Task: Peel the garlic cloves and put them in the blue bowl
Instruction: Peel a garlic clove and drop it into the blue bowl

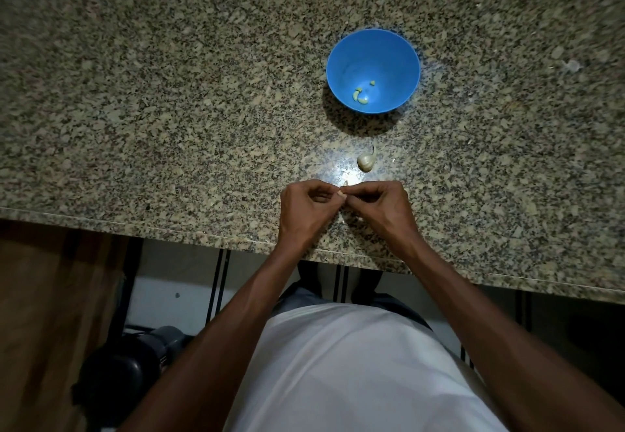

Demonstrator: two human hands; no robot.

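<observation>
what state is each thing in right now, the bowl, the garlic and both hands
blue bowl: upright on the counter, a few peeled cloves inside
garlic piece: unpeeled, lying on the counter between bowl and hands
clove being peeled: pinched between both hands, mostly hidden
left hand: fingers curled, pinching the clove
right hand: fingers curled, pinching the clove
</observation>
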